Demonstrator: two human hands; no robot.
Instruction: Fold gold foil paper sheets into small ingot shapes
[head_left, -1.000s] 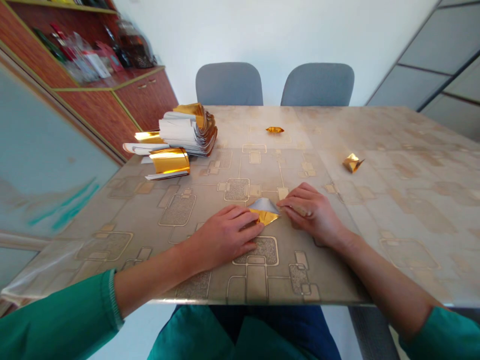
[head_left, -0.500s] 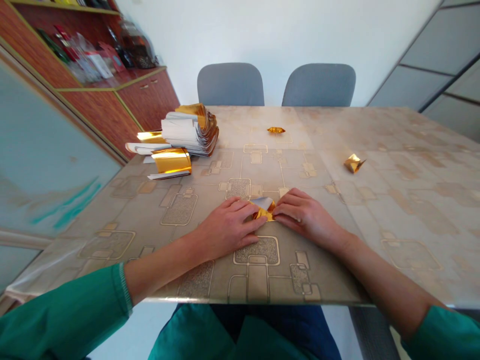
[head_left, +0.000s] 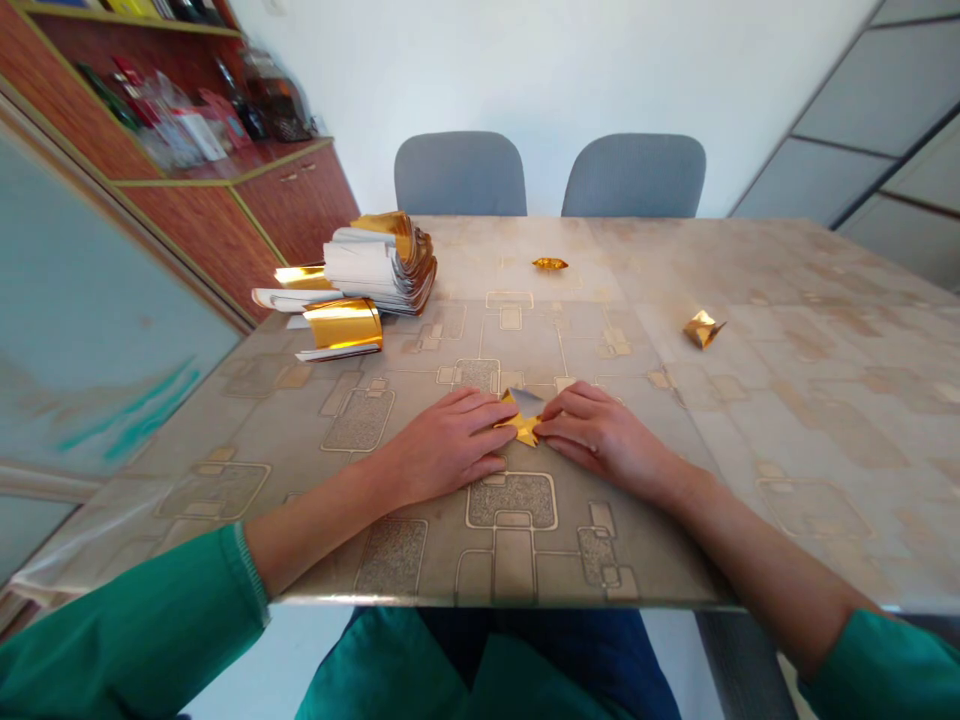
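A small piece of gold foil paper (head_left: 521,428), partly folded with its pale back showing at the top, lies on the table between my hands. My left hand (head_left: 450,443) rests flat on the table, its fingertips on the paper's left side. At the right edge, my right hand (head_left: 600,432) pinches the paper between thumb and fingers. Some of the folds are hidden under the fingertips.
A thick stack of gold and white paper (head_left: 375,265) sits at the back left, with loose gold sheets (head_left: 343,325) beside it. A folded gold piece (head_left: 550,264) lies far back, another gold piece (head_left: 703,328) to the right. Two grey chairs (head_left: 460,175) stand behind the patterned table (head_left: 825,400).
Both hands have shifted slightly, and more of the gold paper shows between them. It now looks flatter, with a pointed corner toward me. The left fingers have drawn back a little to the left.
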